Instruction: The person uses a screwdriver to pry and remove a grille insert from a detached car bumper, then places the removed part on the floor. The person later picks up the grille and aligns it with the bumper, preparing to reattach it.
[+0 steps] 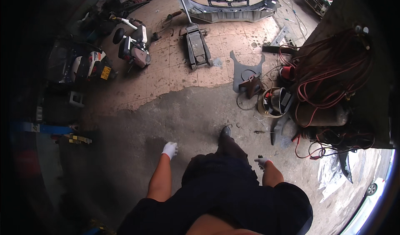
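Walking, seemingly the step in hand, is best done with the boot placed on bare floor, clear of the bucket and clutter ahead on the right. A small dark-green item is seen at the right hand, whose fingers are partly extended; whether it is gripped cannot be told. The left hand's fingers are loosely curled, nothing visibly held.

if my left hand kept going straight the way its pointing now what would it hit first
Probably the floor jack, roughly in line ahead of your white-gloved left hand. Depth is unclear here, so it might pass above the jack instead.
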`<state>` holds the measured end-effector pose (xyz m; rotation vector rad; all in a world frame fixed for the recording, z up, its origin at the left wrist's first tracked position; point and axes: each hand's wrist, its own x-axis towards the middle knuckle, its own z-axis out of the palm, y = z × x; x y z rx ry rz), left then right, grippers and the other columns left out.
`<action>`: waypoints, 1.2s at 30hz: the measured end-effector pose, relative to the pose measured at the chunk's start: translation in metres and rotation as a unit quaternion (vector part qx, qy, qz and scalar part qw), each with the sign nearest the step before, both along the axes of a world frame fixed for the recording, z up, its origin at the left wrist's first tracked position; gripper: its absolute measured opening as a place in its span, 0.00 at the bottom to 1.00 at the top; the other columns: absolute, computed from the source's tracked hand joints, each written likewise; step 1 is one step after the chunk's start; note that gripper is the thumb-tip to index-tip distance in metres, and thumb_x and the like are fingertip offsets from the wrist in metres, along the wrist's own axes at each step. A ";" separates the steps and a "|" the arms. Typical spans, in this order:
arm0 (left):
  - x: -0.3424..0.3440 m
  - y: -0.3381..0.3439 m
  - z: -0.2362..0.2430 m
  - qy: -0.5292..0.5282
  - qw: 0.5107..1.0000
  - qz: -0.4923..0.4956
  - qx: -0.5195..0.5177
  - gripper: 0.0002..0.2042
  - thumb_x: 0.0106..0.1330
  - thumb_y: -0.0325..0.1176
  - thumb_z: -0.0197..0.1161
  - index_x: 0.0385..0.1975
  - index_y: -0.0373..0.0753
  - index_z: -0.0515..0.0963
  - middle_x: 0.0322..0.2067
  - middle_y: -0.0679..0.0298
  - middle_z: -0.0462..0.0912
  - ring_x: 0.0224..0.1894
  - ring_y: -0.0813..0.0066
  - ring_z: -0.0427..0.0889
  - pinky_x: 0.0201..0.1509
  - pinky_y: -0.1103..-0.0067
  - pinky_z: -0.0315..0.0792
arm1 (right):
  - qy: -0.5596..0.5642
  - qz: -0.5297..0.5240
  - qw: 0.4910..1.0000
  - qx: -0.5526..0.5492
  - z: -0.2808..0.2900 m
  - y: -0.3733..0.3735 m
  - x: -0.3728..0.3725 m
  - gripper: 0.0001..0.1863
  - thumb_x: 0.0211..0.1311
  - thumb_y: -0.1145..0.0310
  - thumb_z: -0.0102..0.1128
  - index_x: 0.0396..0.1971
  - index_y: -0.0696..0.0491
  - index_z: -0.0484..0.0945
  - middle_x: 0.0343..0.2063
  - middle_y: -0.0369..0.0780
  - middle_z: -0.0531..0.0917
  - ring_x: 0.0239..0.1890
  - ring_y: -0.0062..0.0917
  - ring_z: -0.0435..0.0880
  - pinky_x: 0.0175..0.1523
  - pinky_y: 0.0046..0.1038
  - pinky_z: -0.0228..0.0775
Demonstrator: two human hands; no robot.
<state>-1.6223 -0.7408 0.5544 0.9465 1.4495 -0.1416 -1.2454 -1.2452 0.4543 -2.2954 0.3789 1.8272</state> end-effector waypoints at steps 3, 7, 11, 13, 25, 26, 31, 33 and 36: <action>-0.085 0.002 0.009 0.018 0.968 0.224 -0.108 0.12 0.73 0.33 0.55 0.24 0.51 0.65 0.21 0.69 0.67 0.17 0.67 0.66 0.19 0.66 0.58 | -0.255 0.217 0.919 0.207 0.036 0.176 0.094 0.28 0.58 0.42 0.72 0.32 0.57 0.83 0.29 0.45 0.87 0.35 0.32 0.87 0.41 0.40 0.75; -0.127 -0.030 0.014 0.119 0.954 0.243 -0.126 0.08 0.73 0.36 0.55 0.29 0.47 0.70 0.25 0.65 0.72 0.23 0.62 0.71 0.24 0.62 0.63 | -0.271 0.079 0.874 0.396 0.146 0.343 0.162 0.21 0.60 0.52 0.71 0.36 0.57 0.83 0.27 0.44 0.85 0.30 0.33 0.83 0.40 0.38 0.74; -0.080 -0.033 -0.013 0.161 0.966 0.155 -0.128 0.07 0.73 0.38 0.55 0.34 0.44 0.74 0.29 0.61 0.77 0.28 0.58 0.75 0.30 0.58 0.68 | -0.128 0.062 0.897 0.419 0.169 0.399 0.200 0.19 0.62 0.55 0.70 0.39 0.57 0.82 0.27 0.36 0.84 0.29 0.24 0.82 0.36 0.31 0.73; -0.042 -0.011 -0.040 0.153 0.978 0.076 -0.122 0.09 0.73 0.39 0.55 0.37 0.42 0.77 0.31 0.60 0.79 0.31 0.55 0.78 0.33 0.56 0.70 | -0.136 0.111 0.914 0.366 0.125 0.392 0.218 0.24 0.58 0.51 0.71 0.39 0.59 0.82 0.30 0.42 0.86 0.34 0.30 0.84 0.42 0.35 0.76; 0.320 0.470 -0.095 -0.154 0.967 0.184 -0.084 0.16 0.73 0.39 0.58 0.20 0.52 0.67 0.15 0.72 0.69 0.12 0.74 0.66 0.14 0.69 0.61 | 0.045 -0.176 0.980 -0.085 0.067 0.220 0.197 0.14 0.68 0.56 0.68 0.31 0.50 0.78 0.22 0.37 0.79 0.23 0.28 0.80 0.29 0.38 0.73; 0.361 0.493 -0.081 -0.059 0.981 0.163 0.091 0.08 0.76 0.39 0.58 0.32 0.49 0.75 0.22 0.70 0.78 0.19 0.74 0.76 0.21 0.70 0.72 | -0.004 -0.243 0.966 -0.087 0.077 0.249 0.207 0.15 0.65 0.57 0.71 0.30 0.51 0.77 0.21 0.36 0.78 0.20 0.28 0.78 0.27 0.36 0.72; 0.529 0.569 -0.019 -0.093 0.984 0.049 0.141 0.11 0.78 0.40 0.60 0.49 0.40 0.78 0.38 0.61 0.85 0.33 0.73 0.83 0.36 0.72 0.81 | -0.036 -0.371 0.927 0.029 0.058 0.377 0.299 0.13 0.62 0.60 0.72 0.30 0.52 0.79 0.19 0.37 0.77 0.18 0.28 0.76 0.25 0.35 0.70; 0.568 0.569 -0.011 -0.036 0.985 -0.048 0.162 0.12 0.78 0.39 0.60 0.51 0.39 0.78 0.37 0.62 0.85 0.32 0.74 0.82 0.35 0.73 0.80 | -0.011 -0.379 0.924 0.047 0.030 0.408 0.347 0.12 0.62 0.60 0.73 0.29 0.51 0.80 0.19 0.36 0.78 0.19 0.27 0.76 0.25 0.34 0.70; 0.600 0.557 -0.001 0.129 0.941 -0.230 0.212 0.11 0.76 0.39 0.63 0.43 0.36 0.82 0.32 0.63 0.87 0.29 0.76 0.82 0.32 0.75 0.77 | -0.076 -0.379 0.922 0.025 -0.003 0.457 0.438 0.14 0.59 0.59 0.75 0.27 0.51 0.79 0.17 0.36 0.78 0.19 0.27 0.78 0.25 0.35 0.69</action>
